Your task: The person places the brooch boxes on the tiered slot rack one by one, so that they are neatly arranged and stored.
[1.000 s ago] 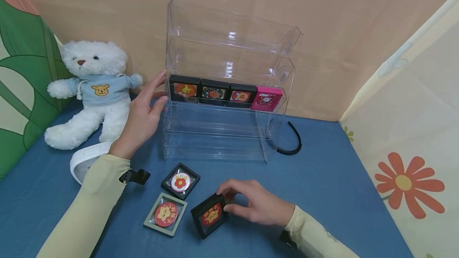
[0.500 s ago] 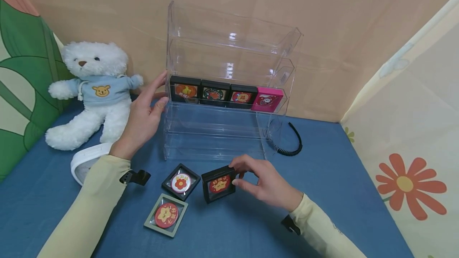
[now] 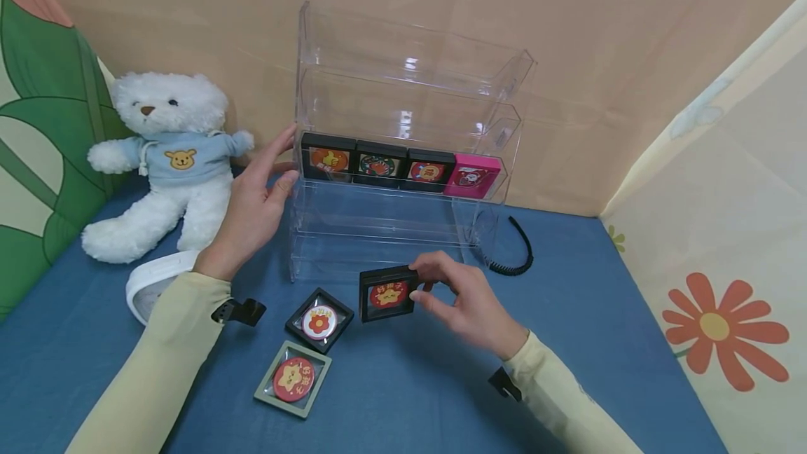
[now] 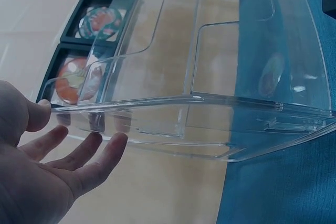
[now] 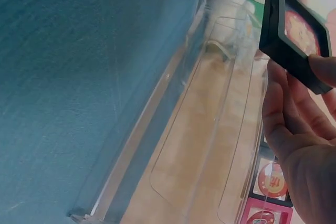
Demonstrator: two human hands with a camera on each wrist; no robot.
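Note:
My right hand [image 3: 463,300] pinches a black square badge case [image 3: 387,295] by its right edge, thumb in front and fingers behind. A red round badge with a yellow star figure shows inside the case, held upright in front of the rack's lowest tier. With fingers extended, my left hand [image 3: 252,205] rests at the left side of the clear acrylic rack [image 3: 384,251]; its thumb [image 4: 38,116] lies at the edge panel. Several black badge cases [image 3: 378,163] and a pink one [image 3: 473,176] stand in a row on the rack's middle tier.
On the blue cloth [image 3: 403,398] lie a black case with a flower badge [image 3: 319,322] and a green case [image 3: 293,380]. A white plush bear [image 3: 189,195] sits left, with a white round object [image 3: 154,282] before it. A black coil [image 3: 517,258] lies right of the rack.
My right hand has carried the black badge case up and away from the front of the cloth toward the rack, turning it more level. My left hand has stayed at the rack's side.

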